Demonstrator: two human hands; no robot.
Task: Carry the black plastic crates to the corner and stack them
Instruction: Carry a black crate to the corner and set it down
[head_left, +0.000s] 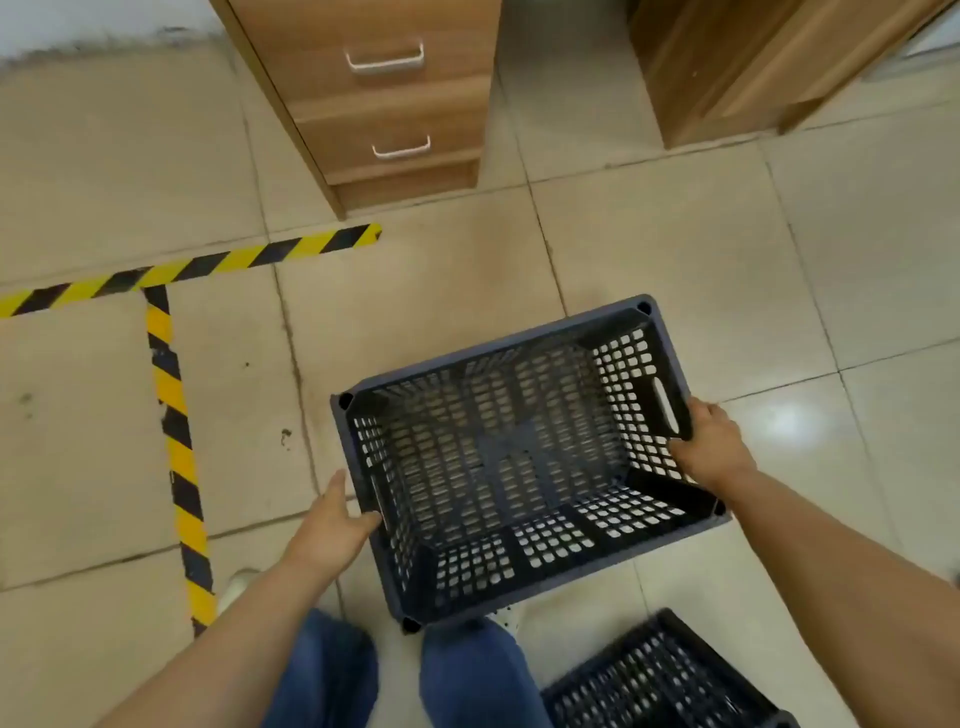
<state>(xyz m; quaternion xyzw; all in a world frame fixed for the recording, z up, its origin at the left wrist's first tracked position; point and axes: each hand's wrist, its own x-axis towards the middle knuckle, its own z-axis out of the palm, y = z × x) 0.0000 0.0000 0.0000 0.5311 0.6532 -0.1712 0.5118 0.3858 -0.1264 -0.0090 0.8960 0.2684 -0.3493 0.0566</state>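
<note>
A black perforated plastic crate (498, 358) hangs empty in front of my legs, above the tiled floor. My left hand (335, 519) holds its left end wall, with the thumb inside over the rim. On the opposite end, my right hand (709, 441) grips the wall by the slotted handle, fingers curled round the rim. A second black crate (660, 680) sits on the floor at the lower right, partly cut off by the frame edge.
A wooden drawer cabinet (395, 98) stands ahead, with another wooden unit (727, 67) at the upper right. Yellow-black hazard tape (176, 431) marks lines on the floor at the left. My jeans-clad legs (467, 675) are below the crate.
</note>
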